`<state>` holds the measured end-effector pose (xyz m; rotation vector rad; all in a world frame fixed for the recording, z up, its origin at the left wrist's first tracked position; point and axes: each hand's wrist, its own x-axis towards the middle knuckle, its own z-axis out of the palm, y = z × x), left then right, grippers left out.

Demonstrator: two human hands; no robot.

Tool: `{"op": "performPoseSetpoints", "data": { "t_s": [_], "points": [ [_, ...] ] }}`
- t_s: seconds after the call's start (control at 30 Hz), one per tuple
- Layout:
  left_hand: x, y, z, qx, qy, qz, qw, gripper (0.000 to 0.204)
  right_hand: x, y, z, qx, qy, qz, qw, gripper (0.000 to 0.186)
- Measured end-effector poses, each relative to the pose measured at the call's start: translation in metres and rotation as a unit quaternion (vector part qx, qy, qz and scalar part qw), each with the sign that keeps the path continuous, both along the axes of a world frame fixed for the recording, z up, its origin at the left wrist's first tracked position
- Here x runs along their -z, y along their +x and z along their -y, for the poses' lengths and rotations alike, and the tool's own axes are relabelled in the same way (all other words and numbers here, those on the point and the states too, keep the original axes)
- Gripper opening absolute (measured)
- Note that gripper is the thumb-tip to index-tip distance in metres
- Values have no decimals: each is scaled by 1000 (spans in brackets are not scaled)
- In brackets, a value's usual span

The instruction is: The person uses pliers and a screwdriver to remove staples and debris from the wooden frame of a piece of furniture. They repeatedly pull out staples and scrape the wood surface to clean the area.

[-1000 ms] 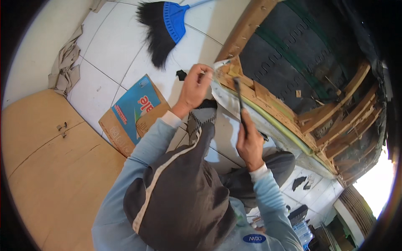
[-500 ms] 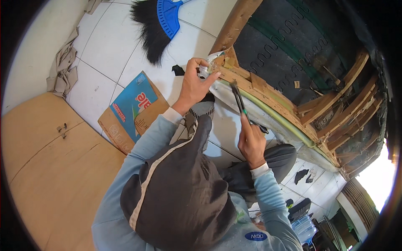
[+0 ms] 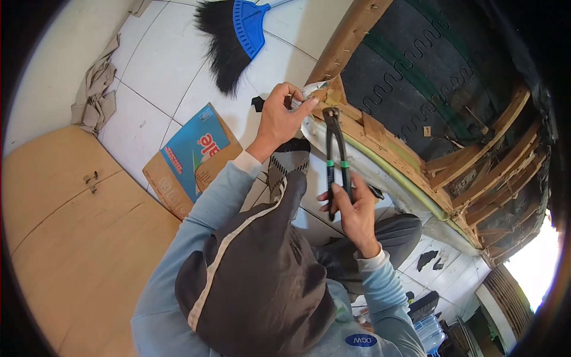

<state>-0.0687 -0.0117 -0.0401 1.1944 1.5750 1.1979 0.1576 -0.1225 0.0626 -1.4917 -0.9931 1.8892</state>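
My right hand (image 3: 357,212) is closed round a pair of pincers (image 3: 336,143) with dark handles and green bands. Their handles are spread apart, and the jaws point up beside the corner of a wooden seat frame (image 3: 383,138). A short black end (image 3: 376,192) juts out beyond that hand; I cannot make out what it belongs to. My left hand (image 3: 282,121) is at the same corner, thumb and fingers pinching the edge of white fabric (image 3: 313,88). Its fingertips partly hide the fabric. Pale fabric and a yellow-green strip (image 3: 392,181) run along the frame's near side.
Zigzag springs (image 3: 395,83) and curved wooden ribs (image 3: 491,149) show inside the frame. A blue broom (image 3: 248,27) with black bristles lies on white tiles. Flattened cardboard (image 3: 190,154) and a wooden panel (image 3: 83,226) are at left. Dark scraps (image 3: 427,260) lie at right.
My right hand has turned and moved slightly down; the pincers' handles, close together before, are now spread. My left hand stays at the frame corner. The view has shifted slightly.
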Motion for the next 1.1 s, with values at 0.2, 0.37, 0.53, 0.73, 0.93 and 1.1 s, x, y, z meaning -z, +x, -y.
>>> {"op": "performPoseSetpoints", "data": {
  "t_s": [0.2,0.37,0.53,0.73,0.93,1.1],
  "points": [
    [8,-15,4,64,8,79,995,22,-33,-21,-22,-10,-193,-254,948,53],
    [9,-24,12,119,53,117,985,24,-24,-39,-29,81,-233,-411,878,55],
    [5,-22,14,102,-1,117,988,26,-38,-56,-36,145,-246,-480,830,49],
    [8,-22,12,83,-45,195,976,26,-63,-73,-59,144,-253,-451,844,41],
    [1,-17,14,79,-28,143,986,28,-77,-77,-62,226,-271,-424,834,35],
    [1,-16,13,87,-8,123,989,27,-51,-52,-44,190,-258,-406,856,51]
  ]
}}
